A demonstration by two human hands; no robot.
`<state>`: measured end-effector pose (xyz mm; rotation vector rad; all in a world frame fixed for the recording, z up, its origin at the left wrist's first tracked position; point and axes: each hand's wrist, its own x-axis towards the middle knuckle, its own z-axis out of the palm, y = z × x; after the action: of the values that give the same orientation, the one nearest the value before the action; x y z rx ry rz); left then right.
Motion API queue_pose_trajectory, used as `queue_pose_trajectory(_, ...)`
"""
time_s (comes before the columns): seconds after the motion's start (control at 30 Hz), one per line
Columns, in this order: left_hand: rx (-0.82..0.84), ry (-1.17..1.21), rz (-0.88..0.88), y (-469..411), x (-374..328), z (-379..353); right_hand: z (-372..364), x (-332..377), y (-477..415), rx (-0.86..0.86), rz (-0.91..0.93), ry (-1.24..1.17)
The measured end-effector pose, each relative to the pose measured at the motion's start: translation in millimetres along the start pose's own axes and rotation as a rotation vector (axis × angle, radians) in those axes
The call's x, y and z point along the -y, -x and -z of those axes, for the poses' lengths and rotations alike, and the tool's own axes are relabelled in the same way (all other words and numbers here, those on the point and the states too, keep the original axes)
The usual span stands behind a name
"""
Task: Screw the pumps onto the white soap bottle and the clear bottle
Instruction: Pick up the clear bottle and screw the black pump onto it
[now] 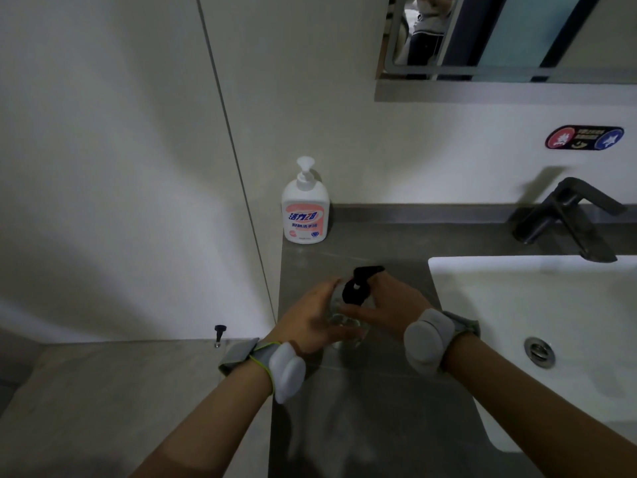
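A white soap bottle (305, 215) with a pink label stands upright at the back left corner of the grey counter (379, 391), its white pump on top. Nearer to me, a clear bottle (344, 326) sits on the counter between both hands. My left hand (310, 320) wraps around the clear bottle's left side. My right hand (382, 307) pinches the collar of the black pump (358, 286), which sits on the bottle's neck with its nozzle pointing right. Most of the clear bottle is hidden by my fingers.
A white basin (537, 322) with a metal drain (539, 351) lies to the right, with a dark tap (565, 219) behind it. A mirror (499, 36) hangs above. The wall runs along the counter's left edge; a small doorstop (219, 334) is on the floor.
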<state>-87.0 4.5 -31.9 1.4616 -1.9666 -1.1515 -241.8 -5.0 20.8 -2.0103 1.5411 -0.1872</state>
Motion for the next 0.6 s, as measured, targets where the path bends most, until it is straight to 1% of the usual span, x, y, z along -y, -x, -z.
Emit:
queue_pose_trajectory(0.1, 0.005, 0.003, -0.007, 0.3, -0.3, 1.5, 0.9, -3.5, 5.3, -0.026, 0.05, 0.008)
queue_pose_trajectory(0.2, -0.009, -0.004, -0.015, 0.2, 0.8, 0.3, 5.6, -5.1, 7.2, -0.015, 0.082, -0.006)
queue_pose_trajectory(0.3, -0.02, 0.005, -0.029, -0.8, 1.3, 0.3, 10.4, -4.8, 7.7, 0.013, 0.08, -0.011)
queue_pose_trajectory(0.4, -0.021, 0.013, -0.062, -1.4, 1.0, 1.3, 9.4, -5.2, 10.5, 0.0, 0.1, -0.082)
queue_pose_trajectory(0.6, 0.011, 0.016, -0.048, -3.4, 4.3, 0.8, 12.1, -8.6, 14.8, -0.007, 0.074, -0.123)
